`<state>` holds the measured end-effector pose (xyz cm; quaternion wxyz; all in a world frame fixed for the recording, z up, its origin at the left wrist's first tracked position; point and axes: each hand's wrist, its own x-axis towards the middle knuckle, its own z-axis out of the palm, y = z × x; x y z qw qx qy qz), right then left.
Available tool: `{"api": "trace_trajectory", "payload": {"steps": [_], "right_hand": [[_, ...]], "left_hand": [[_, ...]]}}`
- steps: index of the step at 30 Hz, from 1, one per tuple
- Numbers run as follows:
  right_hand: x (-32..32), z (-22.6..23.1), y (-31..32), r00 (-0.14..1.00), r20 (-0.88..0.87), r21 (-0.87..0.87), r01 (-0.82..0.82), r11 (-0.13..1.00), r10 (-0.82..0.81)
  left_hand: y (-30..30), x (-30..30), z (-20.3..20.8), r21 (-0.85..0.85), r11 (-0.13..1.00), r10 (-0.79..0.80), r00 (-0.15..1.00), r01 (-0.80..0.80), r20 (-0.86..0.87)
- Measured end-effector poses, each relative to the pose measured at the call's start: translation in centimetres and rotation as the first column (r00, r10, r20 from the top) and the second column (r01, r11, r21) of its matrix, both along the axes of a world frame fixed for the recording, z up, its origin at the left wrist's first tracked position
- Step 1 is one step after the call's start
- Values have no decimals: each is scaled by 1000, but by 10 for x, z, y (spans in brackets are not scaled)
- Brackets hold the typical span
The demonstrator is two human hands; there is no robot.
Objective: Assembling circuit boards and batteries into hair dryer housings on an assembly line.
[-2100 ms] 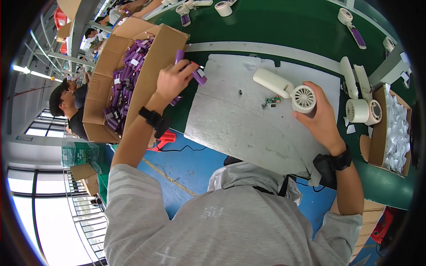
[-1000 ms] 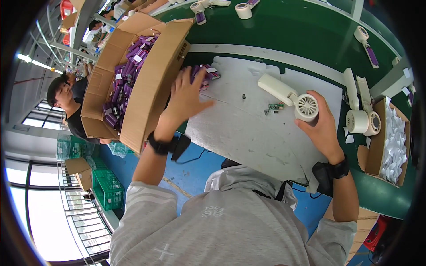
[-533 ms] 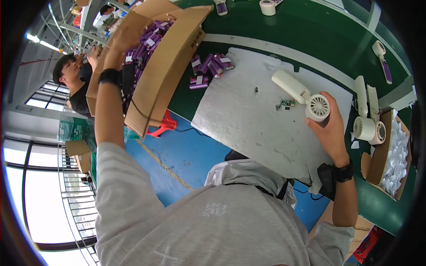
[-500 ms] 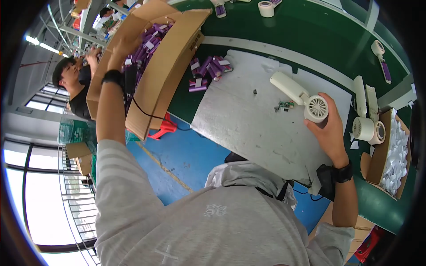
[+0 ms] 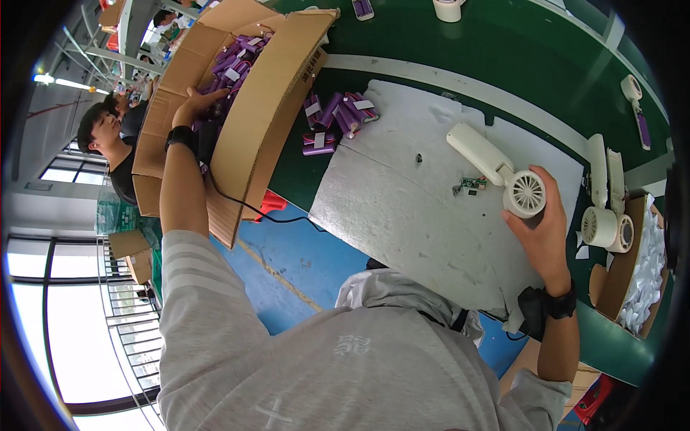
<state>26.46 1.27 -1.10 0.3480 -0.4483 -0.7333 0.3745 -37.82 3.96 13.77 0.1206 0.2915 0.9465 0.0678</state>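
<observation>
My left hand [image 5: 195, 106] reaches into an open cardboard box [image 5: 272, 97] on the left, over a heap of purple battery packs [image 5: 233, 66]. Its thumb and forefinger show apart, touching the packs; the other fingertips are hidden. My right hand [image 5: 544, 233] is closed around the round head of a cream handheld fan [image 5: 524, 194] above the grey work mat. The fan's handle [image 5: 474, 149] points away to the upper left. A small green circuit board [image 5: 472, 184] with wires lies on the mat, just left of the fan head.
Several purple battery packs [image 5: 336, 115] lie between the box and the grey mat [image 5: 402, 208]. On the right, cream fan parts [image 5: 599, 224] stand beside a carton of white pieces [image 5: 640, 269]. Another fan [image 5: 635, 108] lies farther back. A black cable [image 5: 241, 192] runs from my left wrist.
My left hand has moved lower into the box, onto the battery packs. My right hand still holds the fan; the whole view has shifted slightly.
</observation>
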Motion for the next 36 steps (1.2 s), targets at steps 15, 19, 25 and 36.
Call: {"api": "trace_trajectory", "payload": {"steps": [15,19,25,36], "right_hand": [[1,0,-1,999,36,4,4,1000,-4],[1,2,-2,1000,16,10,2,1000,-2],[2,4,-2,1000,23,31,1,1000,-2],[6,2,-3,998,57,14,4,1000,-5]], "left_hand": [[26,-35,-22,-180,978,-131,982,106,-135],[18,-32,-24,-136,981,-170,955,140,-242],[6,-37,-5,-84,966,-211,934,244,288],[8,25,-9,-28,992,-117,989,120,94]]}}
